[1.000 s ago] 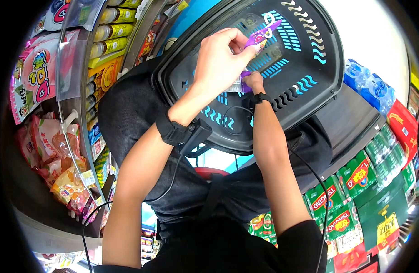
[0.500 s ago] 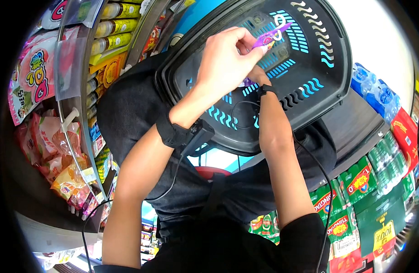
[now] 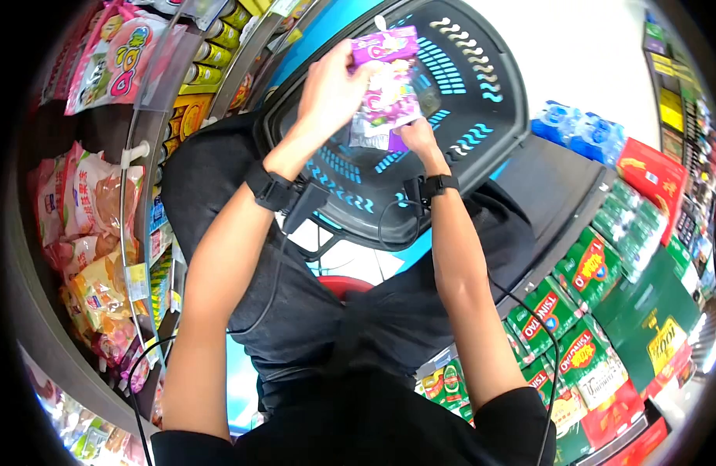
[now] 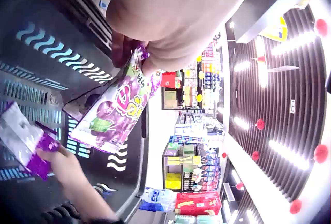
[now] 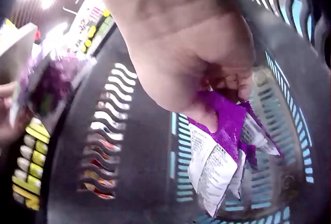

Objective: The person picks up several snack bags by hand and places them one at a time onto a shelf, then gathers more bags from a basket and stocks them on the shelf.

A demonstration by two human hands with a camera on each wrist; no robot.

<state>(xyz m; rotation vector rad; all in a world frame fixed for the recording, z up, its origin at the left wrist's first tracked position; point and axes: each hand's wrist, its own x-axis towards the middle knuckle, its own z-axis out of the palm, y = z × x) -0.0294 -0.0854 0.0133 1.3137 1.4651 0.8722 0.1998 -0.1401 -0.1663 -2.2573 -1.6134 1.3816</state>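
Both hands work over the black basket [image 3: 513, 109]: the left hand [image 3: 327, 89] pinches a grape-printed packet [image 3: 385, 87] near its purple top, and the right hand [image 3: 421, 141] pinches several purple-and-white packets [image 5: 214, 157] by their purple edges. Since only those edges are gripped, one packet could slip from the right bunch if the wrappers slide against each other. From the head view the left packet's long axis runs away from the person, purple top farthest, while the bunch hangs white-end down.
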